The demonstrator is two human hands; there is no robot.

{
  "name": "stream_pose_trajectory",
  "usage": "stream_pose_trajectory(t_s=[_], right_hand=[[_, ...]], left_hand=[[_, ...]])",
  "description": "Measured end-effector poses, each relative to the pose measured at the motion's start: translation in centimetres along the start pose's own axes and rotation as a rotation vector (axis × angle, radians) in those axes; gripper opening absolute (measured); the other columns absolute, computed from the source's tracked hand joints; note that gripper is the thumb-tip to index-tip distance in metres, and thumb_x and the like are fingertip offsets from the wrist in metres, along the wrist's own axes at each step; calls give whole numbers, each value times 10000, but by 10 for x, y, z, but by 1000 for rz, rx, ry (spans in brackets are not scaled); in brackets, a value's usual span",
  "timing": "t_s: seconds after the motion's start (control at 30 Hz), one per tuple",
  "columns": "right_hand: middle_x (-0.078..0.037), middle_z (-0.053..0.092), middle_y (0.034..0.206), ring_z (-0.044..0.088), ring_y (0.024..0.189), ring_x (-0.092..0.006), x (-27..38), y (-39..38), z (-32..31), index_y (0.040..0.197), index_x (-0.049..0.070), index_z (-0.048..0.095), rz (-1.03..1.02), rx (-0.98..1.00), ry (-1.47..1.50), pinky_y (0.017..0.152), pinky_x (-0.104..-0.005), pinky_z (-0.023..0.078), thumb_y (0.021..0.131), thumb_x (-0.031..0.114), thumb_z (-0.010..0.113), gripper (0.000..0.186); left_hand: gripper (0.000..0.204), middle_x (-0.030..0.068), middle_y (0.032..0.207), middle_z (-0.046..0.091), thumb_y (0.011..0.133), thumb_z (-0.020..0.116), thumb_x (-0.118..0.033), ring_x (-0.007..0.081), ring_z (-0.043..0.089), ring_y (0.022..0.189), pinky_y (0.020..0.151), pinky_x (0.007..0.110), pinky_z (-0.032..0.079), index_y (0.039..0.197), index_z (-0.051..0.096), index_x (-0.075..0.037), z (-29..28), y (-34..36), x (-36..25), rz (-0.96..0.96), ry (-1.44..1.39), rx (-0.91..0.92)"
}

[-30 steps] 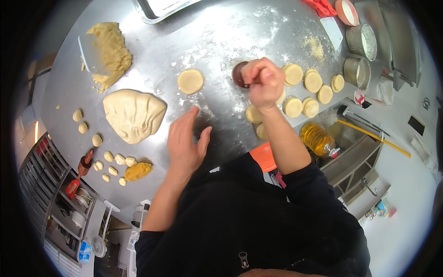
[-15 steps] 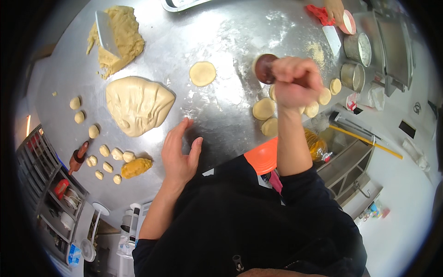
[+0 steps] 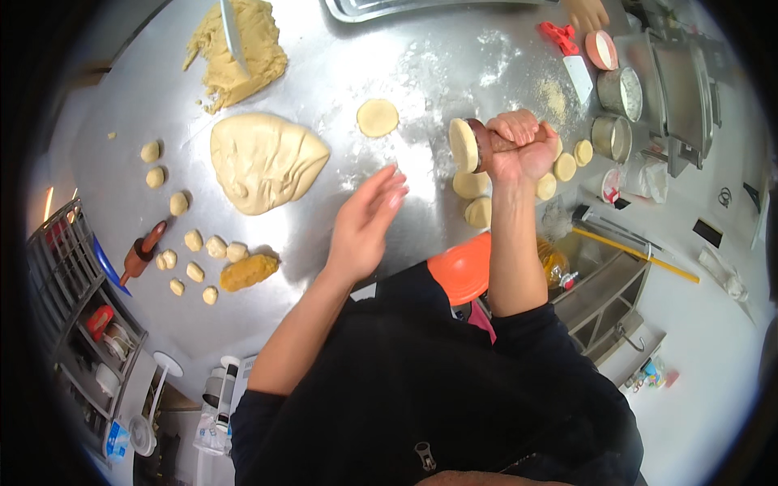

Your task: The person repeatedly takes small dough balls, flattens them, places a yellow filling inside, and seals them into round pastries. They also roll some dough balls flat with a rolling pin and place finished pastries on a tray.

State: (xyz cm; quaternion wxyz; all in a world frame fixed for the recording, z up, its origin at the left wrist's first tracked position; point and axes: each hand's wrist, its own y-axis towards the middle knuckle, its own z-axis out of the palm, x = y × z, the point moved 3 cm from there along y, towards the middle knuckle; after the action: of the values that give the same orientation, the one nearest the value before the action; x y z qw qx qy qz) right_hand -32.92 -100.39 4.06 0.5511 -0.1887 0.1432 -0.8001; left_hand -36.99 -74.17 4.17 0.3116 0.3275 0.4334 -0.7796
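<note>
Head: wooden press (image 3: pixel 483 148) now more sideways

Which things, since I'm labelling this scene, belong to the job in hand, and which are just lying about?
Likely part of the job:
brown tool in the right hand
dough disc against its face
flat discs nearby
large dough lump

Likely just lying about:
yellow pole
bottle of yellow liquid
orange item

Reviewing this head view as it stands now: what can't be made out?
In the head view:
Wooden tool: part of its handle is hidden by the right hand.
Dough rounds: full count unclear, the right hand blocks the row.
Bottle of yellow liquid: partly behind the right forearm.
Metal tray, co-worker's hand: cut off by the upper edge.
</note>
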Motion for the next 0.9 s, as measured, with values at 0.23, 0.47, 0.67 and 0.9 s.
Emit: stream_pose_trajectory(t_s=[0.23, 0.47, 0.67, 0.9], right_hand=[[29, 379, 567, 406, 521, -141, -43, -26, -10, 662, 148, 424, 58, -111, 30, 575, -313, 389, 908, 375, 469, 338], [28, 362, 564, 389, 519, -143, -22, -30, -21, 677, 150, 435, -25, -104, -117, 567, -322, 371, 890, 411, 504, 344], [6, 415, 608, 418, 558, -145, 6, -27, -29, 686, 130, 449, -90, -20, -206, 595, -324, 373, 831, 356, 526, 279], [6, 367, 638, 374, 619, -148, 4, -45, -30, 733, 129, 393, -57, 32, -284, 654, -326, 353, 884, 288, 540, 264]], left_hand=[[480, 163, 1385, 619, 1096, 549, -176, 279, 613, 1294, 1111, 434, 502, 1488, 440, 77, 28, 34, -11, -264, -521, 185], [394, 171, 1343, 643, 1058, 603, -128, 256, 633, 1262, 1130, 443, 498, 1378, 544, 94, 9, 37, -8, -349, -413, 60], [285, 80, 1026, 752, 1012, 683, -92, 132, 697, 930, 830, 295, 569, 1265, 690, 39, -24, 52, -41, 124, 365, -300], [651, 195, 1565, 488, 966, 744, -236, 343, 439, 1469, 1203, 423, 356, 1522, 478, -27, -90, 7, -87, 631, 986, -365]])
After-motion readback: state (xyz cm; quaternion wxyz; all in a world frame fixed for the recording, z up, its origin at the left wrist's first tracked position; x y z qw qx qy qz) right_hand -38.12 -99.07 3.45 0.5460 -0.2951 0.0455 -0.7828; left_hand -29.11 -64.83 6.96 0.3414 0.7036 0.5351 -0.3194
